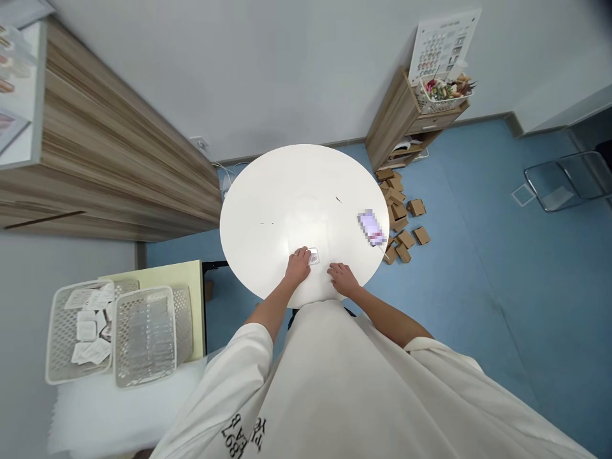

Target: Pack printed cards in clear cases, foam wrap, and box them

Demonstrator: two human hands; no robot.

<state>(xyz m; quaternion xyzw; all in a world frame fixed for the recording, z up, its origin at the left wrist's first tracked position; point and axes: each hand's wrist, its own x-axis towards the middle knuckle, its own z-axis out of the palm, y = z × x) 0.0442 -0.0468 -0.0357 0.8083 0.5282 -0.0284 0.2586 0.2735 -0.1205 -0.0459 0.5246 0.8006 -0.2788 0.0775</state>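
Note:
My left hand [297, 268] is at the near edge of the round white table [268, 185], its fingers closed on the left side of a small flat clear case [313, 256]. Something printed or greyish shows inside the case, too small to make out. To the right of it, my right hand [343, 279] lies palm down on the tabletop, holding nothing, with its fingers stretched out and somewhat apart. A gap separates it from the case.
A blurred purple phone-like item [371, 227] lies at the table's right, and a thin dark tool [338, 199] farther back. Small cardboard boxes [404, 239] cover the floor beyond. White baskets [145, 293] of clear cases and cards stand left; a wooden cabinet [124, 146] rises behind them.

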